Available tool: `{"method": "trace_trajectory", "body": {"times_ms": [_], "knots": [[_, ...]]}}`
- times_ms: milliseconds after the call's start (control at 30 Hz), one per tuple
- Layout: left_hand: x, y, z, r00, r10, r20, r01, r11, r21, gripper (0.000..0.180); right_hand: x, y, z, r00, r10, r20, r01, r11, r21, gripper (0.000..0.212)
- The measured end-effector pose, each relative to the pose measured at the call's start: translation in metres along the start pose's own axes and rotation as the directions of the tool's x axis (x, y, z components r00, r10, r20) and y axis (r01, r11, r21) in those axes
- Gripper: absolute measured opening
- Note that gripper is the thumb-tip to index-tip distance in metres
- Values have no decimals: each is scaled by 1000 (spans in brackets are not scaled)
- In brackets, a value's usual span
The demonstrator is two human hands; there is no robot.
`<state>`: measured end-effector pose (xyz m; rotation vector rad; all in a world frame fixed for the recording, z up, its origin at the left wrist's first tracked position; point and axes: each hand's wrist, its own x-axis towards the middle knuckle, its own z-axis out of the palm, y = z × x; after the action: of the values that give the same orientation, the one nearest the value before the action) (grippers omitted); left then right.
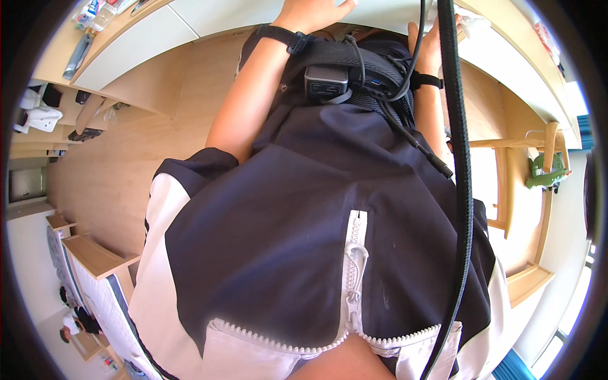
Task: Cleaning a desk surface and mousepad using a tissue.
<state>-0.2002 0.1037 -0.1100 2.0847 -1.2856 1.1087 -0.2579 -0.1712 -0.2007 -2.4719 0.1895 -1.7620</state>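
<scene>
At the upper edge, my left hand (311, 14) is over the white desk front, its thumb stretched out to the right. The picture's edge cuts off its other fingers, and I see nothing held in it. My right hand (431, 45) is raised at the upper right, thumb apart from the fingers. A thick black braided cable (457, 126) partly covers it. Beside its fingers lies a crumpled white, thin material (475, 26); whether they touch, I cannot tell. Both wrists wear black straps. At my waist sit a grey box-shaped device (325, 82) and a black belt (373, 58) with thin cables.
The pale desk (136, 31) curves across the top, with a clear bottle (103, 18) and a grey elongated object (78, 56) at its left. A wooden chair (506, 144) stands at right, near a green object (548, 174). Shelves (69, 130) and wooden floor (120, 171) are at left.
</scene>
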Motion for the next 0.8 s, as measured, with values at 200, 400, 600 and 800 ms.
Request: {"method": "trace_trajectory", "body": {"times_ms": [200, 400, 600, 800], "knots": [[2, -4, 3, 999, 19, -39, -19, 1000, -8, 35, -1, -3, -1, 999, 34, 23, -35, 999, 32, 88], [-1, 0, 1, 1000, 4, -17, -4, 1000, -24, 36, -4, 3, 3, 998, 49, 38, -51, 998, 39, 91], [-3, -3, 0, 1000, -1, -1, 1, 1000, -17, 36, -3, -3, -1, 999, 32, 27, -33, 999, 39, 92], [1, -4, 2, 1000, 28, 8, -28, 999, 18, 36, -3, -2, 1, 997, 67, 49, -70, 996, 54, 87]]}}
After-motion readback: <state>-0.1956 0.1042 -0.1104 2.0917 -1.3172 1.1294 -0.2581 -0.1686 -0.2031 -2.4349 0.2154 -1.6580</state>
